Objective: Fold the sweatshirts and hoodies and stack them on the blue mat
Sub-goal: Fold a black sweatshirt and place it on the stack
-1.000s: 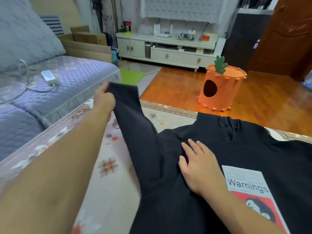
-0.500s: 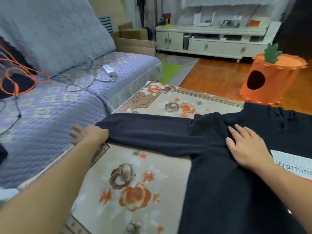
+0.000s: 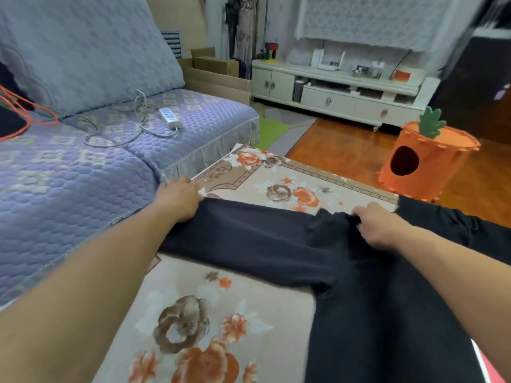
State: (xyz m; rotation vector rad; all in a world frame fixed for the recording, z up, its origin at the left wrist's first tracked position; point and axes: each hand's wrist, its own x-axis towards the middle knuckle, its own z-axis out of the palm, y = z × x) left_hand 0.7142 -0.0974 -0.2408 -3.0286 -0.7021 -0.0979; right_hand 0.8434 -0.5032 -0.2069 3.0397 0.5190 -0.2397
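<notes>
A black sweatshirt (image 3: 373, 294) lies spread on a floral rug (image 3: 210, 313). The left hand (image 3: 179, 199) grips the cuff end of one sleeve (image 3: 249, 239), which stretches flat toward the right hand (image 3: 377, 226). The right hand pinches bunched fabric at the shoulder. Just left of the left hand is a blue quilted sofa (image 3: 69, 175) with a white power strip (image 3: 170, 117). Beyond the right hand stands an orange carrot-shaped bin (image 3: 427, 164).

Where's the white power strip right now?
Head view, upper left: the white power strip lies on the sofa seat amid its grey cable, beyond the left hand.
</notes>
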